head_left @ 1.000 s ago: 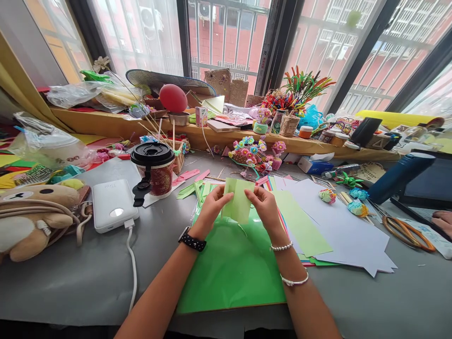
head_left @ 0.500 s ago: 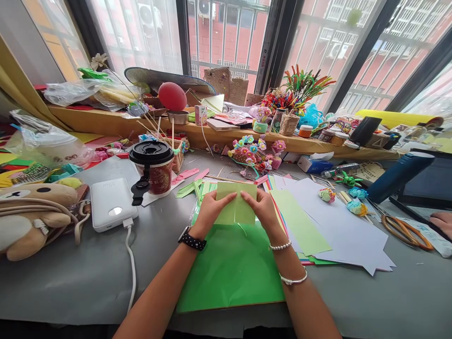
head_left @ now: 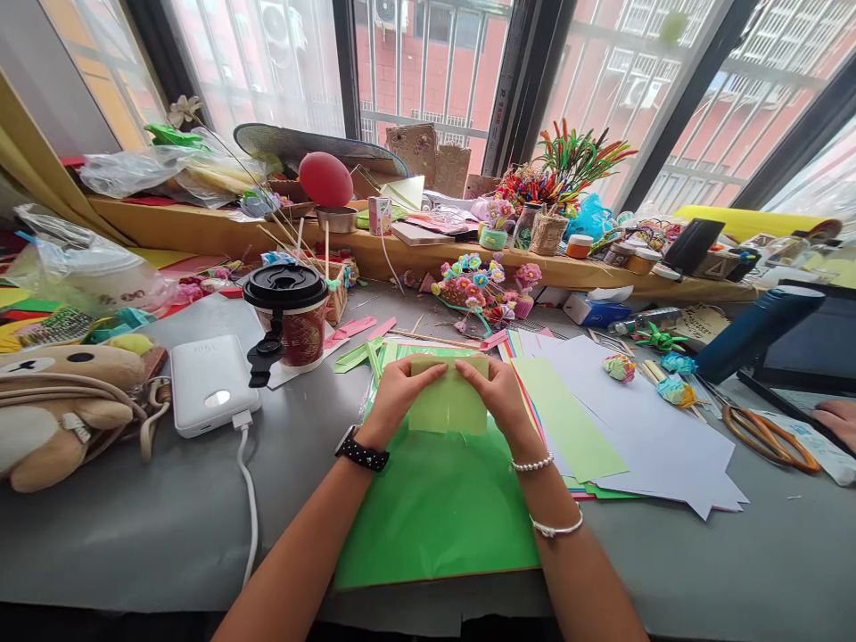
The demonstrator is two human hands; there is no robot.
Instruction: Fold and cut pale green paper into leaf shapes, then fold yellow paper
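On the grey table (head_left: 134, 526) lies a bright green sheet (head_left: 434, 508). Over its far edge is a folded light green paper (head_left: 449, 406). The left hand (head_left: 394, 397) and right hand (head_left: 503, 397) pinch its upper corners, fingers closed on it.

A grey table (head_left: 134, 526) stands against a long wooden window ledge (head_left: 201, 234). Above the ledge, tall windows in dark frames (head_left: 518, 80) are fitted with white metal bars (head_left: 415, 127) and look out on a red brick building (head_left: 468, 98). A sheer white curtain (head_left: 267, 62) hangs over the left panes. Soft daylight falls evenly across the tabletop.
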